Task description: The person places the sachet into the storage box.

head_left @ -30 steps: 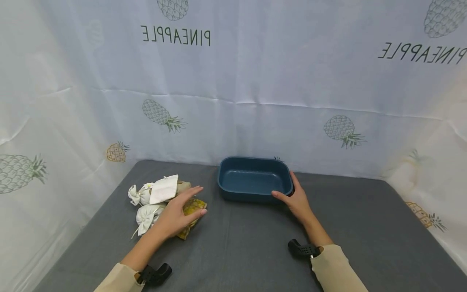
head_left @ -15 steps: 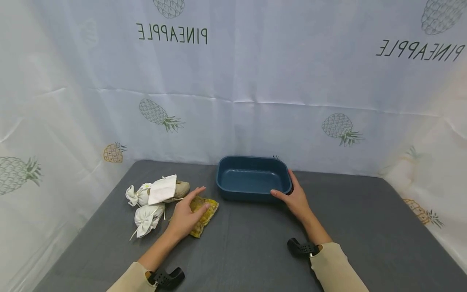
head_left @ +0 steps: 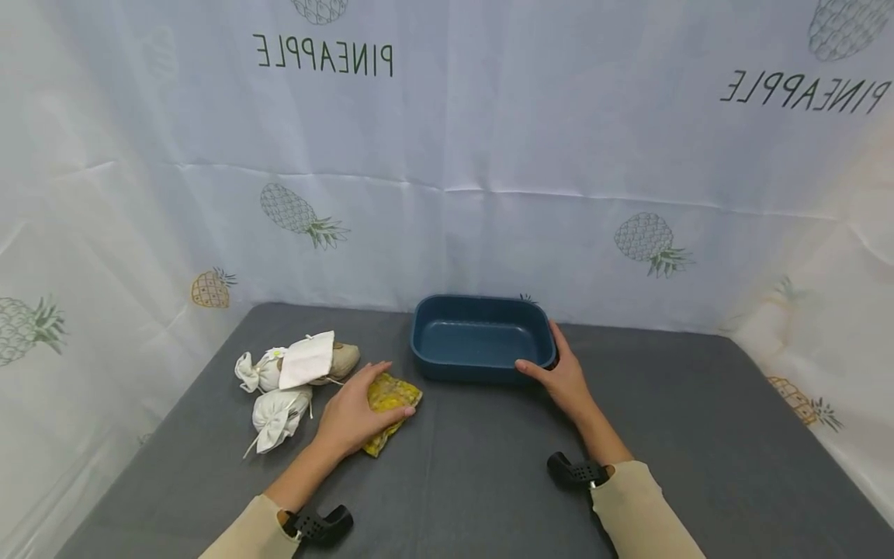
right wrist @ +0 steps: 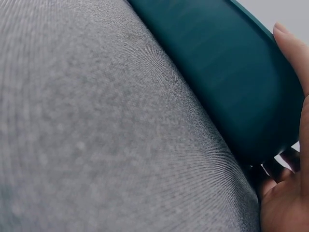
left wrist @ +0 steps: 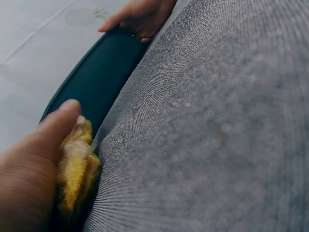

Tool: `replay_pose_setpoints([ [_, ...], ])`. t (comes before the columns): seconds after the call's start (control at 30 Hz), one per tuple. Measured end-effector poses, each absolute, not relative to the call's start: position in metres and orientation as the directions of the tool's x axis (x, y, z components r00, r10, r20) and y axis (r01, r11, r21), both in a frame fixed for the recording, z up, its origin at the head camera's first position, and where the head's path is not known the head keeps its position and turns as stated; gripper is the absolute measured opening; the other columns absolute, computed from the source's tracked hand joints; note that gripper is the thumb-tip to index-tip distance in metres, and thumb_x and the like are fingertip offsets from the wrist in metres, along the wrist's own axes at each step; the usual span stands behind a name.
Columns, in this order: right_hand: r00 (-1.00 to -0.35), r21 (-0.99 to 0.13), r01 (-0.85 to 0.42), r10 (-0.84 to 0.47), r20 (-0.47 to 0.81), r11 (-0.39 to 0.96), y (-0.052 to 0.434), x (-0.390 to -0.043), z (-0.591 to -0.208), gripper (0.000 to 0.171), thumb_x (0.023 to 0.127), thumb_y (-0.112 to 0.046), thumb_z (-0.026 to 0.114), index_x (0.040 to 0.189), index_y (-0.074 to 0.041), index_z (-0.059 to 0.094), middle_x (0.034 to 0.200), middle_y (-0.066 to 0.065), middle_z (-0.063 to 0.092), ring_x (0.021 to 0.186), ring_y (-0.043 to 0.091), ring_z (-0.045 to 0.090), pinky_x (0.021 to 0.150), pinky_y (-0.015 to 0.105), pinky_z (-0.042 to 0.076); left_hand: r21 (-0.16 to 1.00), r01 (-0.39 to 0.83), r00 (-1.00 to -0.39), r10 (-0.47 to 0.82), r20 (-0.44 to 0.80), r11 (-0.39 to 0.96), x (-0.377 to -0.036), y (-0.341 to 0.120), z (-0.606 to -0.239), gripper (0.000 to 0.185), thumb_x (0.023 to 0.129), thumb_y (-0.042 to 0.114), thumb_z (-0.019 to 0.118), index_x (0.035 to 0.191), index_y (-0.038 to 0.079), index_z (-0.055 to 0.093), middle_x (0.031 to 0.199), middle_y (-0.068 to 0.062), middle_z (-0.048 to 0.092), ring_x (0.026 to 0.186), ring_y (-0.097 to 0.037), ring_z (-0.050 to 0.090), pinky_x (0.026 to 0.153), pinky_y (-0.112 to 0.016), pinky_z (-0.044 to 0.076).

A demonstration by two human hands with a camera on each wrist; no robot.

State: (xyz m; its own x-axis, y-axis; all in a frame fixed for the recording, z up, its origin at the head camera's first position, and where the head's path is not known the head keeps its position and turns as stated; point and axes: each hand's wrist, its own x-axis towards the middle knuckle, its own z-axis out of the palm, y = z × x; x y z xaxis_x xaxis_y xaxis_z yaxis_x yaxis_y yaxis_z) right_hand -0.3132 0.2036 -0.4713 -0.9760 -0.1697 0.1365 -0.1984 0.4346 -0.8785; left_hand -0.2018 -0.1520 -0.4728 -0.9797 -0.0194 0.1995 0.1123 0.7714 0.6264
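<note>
My left hand grips a small yellow patterned fabric sachet between thumb and fingers, left of the middle of the table. In the left wrist view the sachet bulges beside the thumb, and the fingers on its far side are hidden. A dark blue rectangular dish with rounded corners stands upright near the back, nothing showing inside. Its right end is held by my right hand, thumb at the front rim. In the right wrist view the other fingers of that hand curl round the dish's end.
Left of my left hand lie a white tied pouch, another small white pouch, a flat white cloth piece and a beige sachet. A grey cloth covers the table. Behind hangs a pineapple-print curtain.
My left hand has moved right, bringing the yellow sachet away from the white pouches, and its fingers have closed in on the sachet, which now bunches up. The right hand stays on the dish.
</note>
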Motion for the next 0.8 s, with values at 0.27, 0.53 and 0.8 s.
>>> replay_pose_setpoints([
  [0.27, -0.977, -0.876, -0.197, -0.165, 0.137, 0.441, 0.2027, -0.3115, -0.4699, 0.104, 0.089, -0.036, 0.077, 0.165, -0.021, 0.008, 0.172, 0.012, 0.011, 0.156, 0.040, 0.019, 0.119, 0.065, 0.029, 0.574, 0.167, -0.977, 0.057, 0.205, 0.802, -0.2007, -0.1510, -0.4715, 0.070, 0.082, 0.048, 0.082, 0.144, 0.026, 0.057, 0.147, -0.005, 0.059, 0.133, -0.033, 0.058, 0.103, -0.058, 0.048],
  [0.53, -0.976, -0.883, -0.202, -0.166, 0.144, 0.423, 0.2020, -0.3099, -0.4714, 0.104, 0.089, -0.035, 0.077, 0.165, -0.020, 0.008, 0.172, 0.012, 0.010, 0.156, 0.040, 0.019, 0.119, 0.064, 0.029, 0.589, 0.200, -0.965, 0.052, 0.258, 0.783, -0.2000, -0.1483, -0.4729, 0.044, 0.085, 0.034, 0.082, 0.127, 0.027, 0.070, 0.128, 0.002, 0.071, 0.110, -0.022, 0.069, 0.087, -0.043, 0.053],
  [0.8, -0.978, -0.881, -0.193, -0.157, 0.137, 0.431, 0.2015, -0.3094, -0.4715, 0.104, 0.088, -0.037, 0.077, 0.165, -0.020, 0.008, 0.172, 0.011, 0.010, 0.157, 0.039, 0.017, 0.120, 0.064, 0.027, 0.600, 0.319, -0.916, 0.076, 0.394, 0.734, -0.1989, -0.1492, -0.4754, 0.032, 0.081, 0.016, 0.085, 0.111, 0.023, 0.077, 0.109, 0.004, 0.077, 0.089, -0.010, 0.070, 0.073, -0.025, 0.052],
])
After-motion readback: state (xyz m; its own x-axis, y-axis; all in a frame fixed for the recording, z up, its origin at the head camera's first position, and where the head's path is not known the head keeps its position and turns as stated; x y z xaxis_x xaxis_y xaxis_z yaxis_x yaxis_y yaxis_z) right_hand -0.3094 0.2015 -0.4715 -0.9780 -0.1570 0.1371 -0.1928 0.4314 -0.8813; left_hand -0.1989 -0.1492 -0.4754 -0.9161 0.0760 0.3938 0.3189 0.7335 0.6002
